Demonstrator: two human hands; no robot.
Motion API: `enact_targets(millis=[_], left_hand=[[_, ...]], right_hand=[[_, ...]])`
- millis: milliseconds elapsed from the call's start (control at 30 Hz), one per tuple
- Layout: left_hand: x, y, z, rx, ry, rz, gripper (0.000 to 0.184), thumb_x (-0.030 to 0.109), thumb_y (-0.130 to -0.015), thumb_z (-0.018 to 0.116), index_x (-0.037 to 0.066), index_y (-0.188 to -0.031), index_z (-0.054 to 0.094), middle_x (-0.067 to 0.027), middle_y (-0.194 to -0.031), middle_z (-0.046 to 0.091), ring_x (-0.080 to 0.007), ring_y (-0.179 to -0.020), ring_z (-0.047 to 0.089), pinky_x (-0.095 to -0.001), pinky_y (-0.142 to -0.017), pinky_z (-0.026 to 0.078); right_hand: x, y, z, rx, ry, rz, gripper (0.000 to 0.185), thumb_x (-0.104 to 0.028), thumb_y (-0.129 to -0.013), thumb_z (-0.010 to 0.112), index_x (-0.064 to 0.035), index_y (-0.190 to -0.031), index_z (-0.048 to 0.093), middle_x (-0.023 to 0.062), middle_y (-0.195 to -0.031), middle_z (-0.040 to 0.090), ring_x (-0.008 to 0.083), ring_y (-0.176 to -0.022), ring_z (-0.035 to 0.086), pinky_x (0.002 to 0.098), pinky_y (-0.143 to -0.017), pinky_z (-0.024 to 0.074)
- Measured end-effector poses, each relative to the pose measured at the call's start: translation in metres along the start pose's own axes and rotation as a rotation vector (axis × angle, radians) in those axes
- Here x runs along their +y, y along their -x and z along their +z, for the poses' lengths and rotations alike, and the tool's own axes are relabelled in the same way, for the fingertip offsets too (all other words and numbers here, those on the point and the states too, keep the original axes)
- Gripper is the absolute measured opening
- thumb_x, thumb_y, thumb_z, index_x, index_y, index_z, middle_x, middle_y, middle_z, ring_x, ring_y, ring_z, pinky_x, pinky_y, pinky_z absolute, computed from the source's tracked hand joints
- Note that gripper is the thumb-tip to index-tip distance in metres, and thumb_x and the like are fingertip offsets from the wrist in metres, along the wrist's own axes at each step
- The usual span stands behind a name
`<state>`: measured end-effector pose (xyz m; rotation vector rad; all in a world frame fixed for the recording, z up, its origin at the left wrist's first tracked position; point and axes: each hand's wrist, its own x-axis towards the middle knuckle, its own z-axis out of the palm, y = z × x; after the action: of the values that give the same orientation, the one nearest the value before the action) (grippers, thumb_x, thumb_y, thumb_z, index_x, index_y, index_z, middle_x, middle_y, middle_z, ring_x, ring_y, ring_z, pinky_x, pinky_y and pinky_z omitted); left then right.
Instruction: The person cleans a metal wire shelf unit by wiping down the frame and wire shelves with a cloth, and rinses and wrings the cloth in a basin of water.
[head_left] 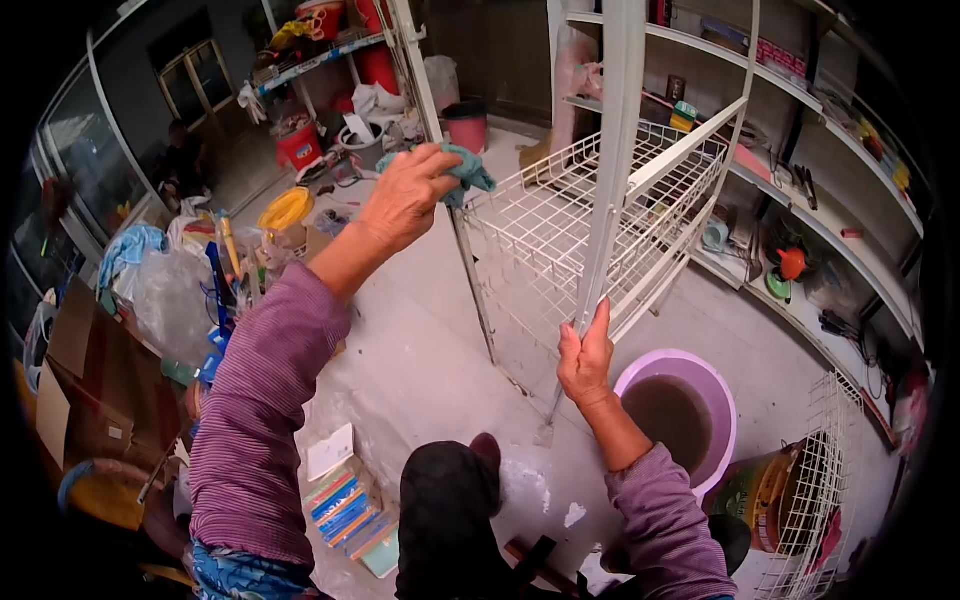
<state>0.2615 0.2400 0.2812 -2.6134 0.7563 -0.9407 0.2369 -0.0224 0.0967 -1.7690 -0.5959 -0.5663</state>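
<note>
My left hand (pixel 408 195) is closed round a green cloth (pixel 465 175), held beside the left upright post of a white metal rack (pixel 610 120). Lower and to the right, my right hand (pixel 588 355) grips the foremost post of that rack, thumb and fingers pressed on the metal. A white wire basket (pixel 560 225) sits within the frame, between the posts. Just right of my right hand, a pink-purple basin (pixel 727 420) of murky brown water stands on the floor.
Shelves (pixel 800 200) with tools and small goods line the right side. A loose wire grid (pixel 825 480) leans by a large bucket (pixel 765 490) at lower right. Cardboard (pixel 100 370), plastic bags and clutter lie left. Colourful packets (pixel 350 510) lie near my legs. A person sits far back left.
</note>
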Motion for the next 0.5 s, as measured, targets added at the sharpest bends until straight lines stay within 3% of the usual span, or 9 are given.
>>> enact_targets(millis=[100, 200, 267, 367, 400, 467, 500], left_hand=[[0.005, 0.004, -0.006, 0.386, -0.024, -0.09, 0.029, -0.005, -0.064, 0.055, 0.003, -0.091, 0.062, -0.006, -0.116, 0.053, -0.0239, -0.108, 0.047, -0.0329, -0.082, 0.037], [0.01, 0.008, 0.009, 0.518, -0.126, -0.172, 0.029, -0.005, -0.064, 0.056, 0.003, -0.092, 0.062, -0.0049, -0.115, 0.053, -0.0233, -0.107, 0.048, -0.0331, -0.081, 0.038], [0.007, 0.023, 0.037, 0.273, -0.116, -0.08, 0.028, -0.002, -0.065, 0.056, 0.004, -0.091, 0.063, -0.0027, -0.113, 0.053, -0.0223, -0.105, 0.048, -0.0324, -0.078, 0.04], [0.023, 0.05, 0.063, 0.081, -0.017, -0.059, 0.027, 0.0, -0.066, 0.056, 0.004, -0.092, 0.063, -0.0029, -0.112, 0.053, -0.0223, -0.104, 0.048, -0.0337, -0.077, 0.04], [0.026, 0.057, 0.066, 0.143, 0.016, -0.124, 0.029, -0.001, -0.066, 0.057, 0.004, -0.094, 0.063, -0.004, -0.112, 0.053, -0.0233, -0.104, 0.048, -0.0342, -0.079, 0.04], [0.036, 0.067, 0.076, 0.205, 0.064, -0.207, 0.032, -0.003, -0.065, 0.058, 0.005, -0.095, 0.063, -0.005, -0.112, 0.053, -0.0243, -0.105, 0.048, -0.0347, -0.081, 0.04], [0.04, 0.071, 0.077, 0.363, 0.147, -0.314, 0.034, -0.004, -0.065, 0.059, 0.006, -0.097, 0.062, -0.0065, -0.111, 0.053, -0.0255, -0.105, 0.048, -0.0352, -0.083, 0.039]], right_hand=[[-0.004, 0.0, 0.001, -0.023, -0.088, 0.099, 0.062, -0.008, -0.081, 0.054, 0.0155, -0.128, 0.021, 0.0279, -0.102, 0.055, 0.0364, -0.085, 0.061, 0.0349, -0.073, 0.0482], [0.005, 0.003, 0.0, 0.016, -0.027, 0.009, 0.061, -0.008, -0.082, 0.053, 0.0147, -0.129, 0.022, 0.0251, -0.096, 0.056, 0.0323, -0.076, 0.062, 0.0334, -0.067, 0.0483], [0.009, 0.0, 0.005, 0.035, 0.005, -0.095, 0.063, -0.01, -0.087, 0.046, 0.008, -0.136, 0.011, 0.0048, -0.073, 0.05, 0.0101, -0.053, 0.047, 0.0228, -0.047, 0.0407], [0.003, -0.002, 0.005, -0.002, -0.076, -0.056, 0.063, -0.011, -0.087, 0.045, 0.0056, -0.137, 0.01, 0.0031, -0.072, 0.047, 0.0083, -0.053, 0.044, 0.0211, -0.047, 0.0389], [0.002, -0.002, 0.005, -0.012, -0.07, -0.041, 0.063, -0.011, -0.087, 0.045, 0.0056, -0.137, 0.01, 0.0031, -0.072, 0.047, 0.0083, -0.053, 0.044, 0.0211, -0.047, 0.0389], [-0.001, -0.001, 0.003, 0.043, -0.075, -0.009, 0.061, -0.008, -0.082, 0.053, 0.0142, -0.129, 0.021, 0.0174, -0.081, 0.057, 0.0252, -0.063, 0.057, 0.0302, -0.058, 0.0462], [-0.001, 0.0, 0.004, 0.057, -0.116, 0.001, 0.062, -0.01, -0.083, 0.053, 0.0143, -0.129, 0.019, 0.0131, -0.075, 0.055, 0.0208, -0.061, 0.056, 0.0293, -0.056, 0.0455]])
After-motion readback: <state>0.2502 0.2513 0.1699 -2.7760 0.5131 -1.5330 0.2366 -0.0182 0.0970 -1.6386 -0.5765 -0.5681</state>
